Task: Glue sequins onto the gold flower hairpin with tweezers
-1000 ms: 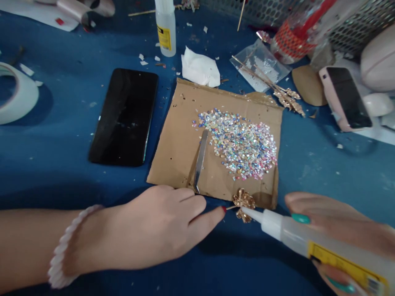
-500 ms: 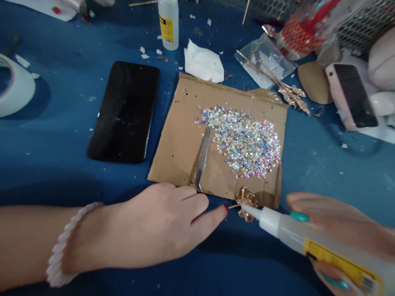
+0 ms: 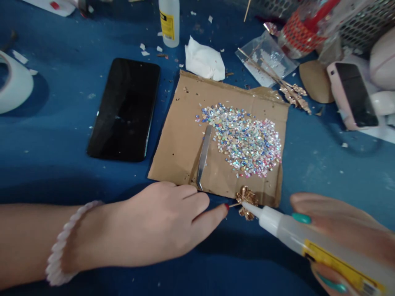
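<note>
My left hand [image 3: 173, 224] is closed on the thin stem of a gold metal flower [image 3: 248, 197], which lies at the front edge of a cardboard sheet [image 3: 173, 152]. In my right hand [image 3: 336, 222] is a clear squeeze bottle of glue [image 3: 293, 234] with a yellow label. Its white nozzle points left, and the tip meets the flower or sits just over it. Many small shiny chips [image 3: 247, 139] in blue, white and pink are spread on the cardboard. A pair of metal tweezers [image 3: 205, 158] rests to their left.
A black phone [image 3: 125, 109] lies left of the cardboard. Behind it stand a second glue bottle [image 3: 170, 24] and a crumpled white tissue [image 3: 205, 59]. More gold stems [image 3: 293, 94], a plastic bag [image 3: 265, 57] and a pink-cased device [image 3: 353, 96] are at the right. A tape roll [image 3: 18, 86] sits far left.
Both hands keep almost the same pose, with the nozzle still at the flower. The view has shifted very slightly, and the right hand has moved a touch to the right.
</note>
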Available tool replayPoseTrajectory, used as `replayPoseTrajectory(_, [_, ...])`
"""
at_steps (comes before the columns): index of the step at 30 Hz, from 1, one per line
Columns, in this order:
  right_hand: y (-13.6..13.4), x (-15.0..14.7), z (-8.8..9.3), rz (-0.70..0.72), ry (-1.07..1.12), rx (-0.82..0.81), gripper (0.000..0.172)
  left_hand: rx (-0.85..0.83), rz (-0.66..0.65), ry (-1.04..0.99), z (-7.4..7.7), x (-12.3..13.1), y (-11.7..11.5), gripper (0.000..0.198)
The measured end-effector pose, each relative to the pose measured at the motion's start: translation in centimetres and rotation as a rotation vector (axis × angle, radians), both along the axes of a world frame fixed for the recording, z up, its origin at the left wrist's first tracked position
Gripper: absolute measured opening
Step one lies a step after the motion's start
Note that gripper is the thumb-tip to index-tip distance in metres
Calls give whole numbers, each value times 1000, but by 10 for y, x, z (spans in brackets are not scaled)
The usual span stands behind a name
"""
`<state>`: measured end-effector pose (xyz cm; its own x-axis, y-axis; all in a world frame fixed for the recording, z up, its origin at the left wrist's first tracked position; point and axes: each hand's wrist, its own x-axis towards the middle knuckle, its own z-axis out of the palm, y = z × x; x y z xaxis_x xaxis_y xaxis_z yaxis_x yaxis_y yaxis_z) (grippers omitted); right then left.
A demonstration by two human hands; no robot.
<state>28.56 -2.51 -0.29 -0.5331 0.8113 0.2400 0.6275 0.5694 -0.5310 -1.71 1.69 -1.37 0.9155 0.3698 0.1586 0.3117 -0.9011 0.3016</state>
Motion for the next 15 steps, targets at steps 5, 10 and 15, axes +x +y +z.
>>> replayPoseTrajectory(5, [1, 3, 1, 102, 6, 65, 64, -14, -1, 39, 2, 0, -1, 40])
replayPoseTrajectory(10, [-1, 3, 4, 44, -28, 33, 65, -38, -8, 74, 3, -1, -2, 41])
replayPoseTrajectory(15, [-3, 12, -1, 38, -10, -7, 66, -39, 6, 75, 2, 0, -2, 39])
